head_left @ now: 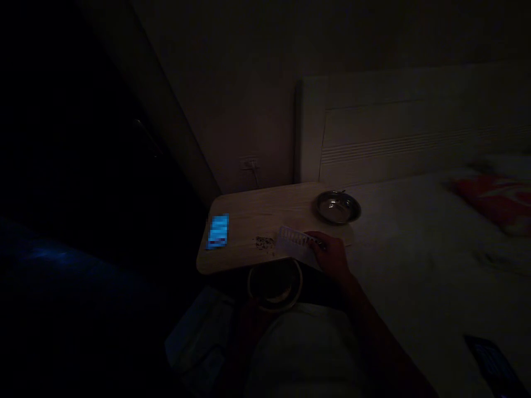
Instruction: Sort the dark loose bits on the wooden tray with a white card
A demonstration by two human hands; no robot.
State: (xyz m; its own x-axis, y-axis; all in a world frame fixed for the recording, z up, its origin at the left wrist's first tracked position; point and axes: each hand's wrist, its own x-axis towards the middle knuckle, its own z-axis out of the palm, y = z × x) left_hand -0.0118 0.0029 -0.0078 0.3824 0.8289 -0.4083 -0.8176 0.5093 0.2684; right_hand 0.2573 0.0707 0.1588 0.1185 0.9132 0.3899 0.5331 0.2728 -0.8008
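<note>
The scene is very dark. My right hand is closed on a pale, flat, slotted plastic piece, its exact kind unclear, held low over a light wooden tabletop. Just left of that piece lies a small scatter of dark bits on the wood. Below the table's front edge, my left hand grips the near rim of a round bowl; shadow hides most of its fingers. What the bowl contains is too dark to make out.
A shiny metal bowl stands at the table's back right corner, and a lit phone lies at its left. Behind are a wall socket with a plug and a headboard. A bed adjoins on the right, with a dark device on it.
</note>
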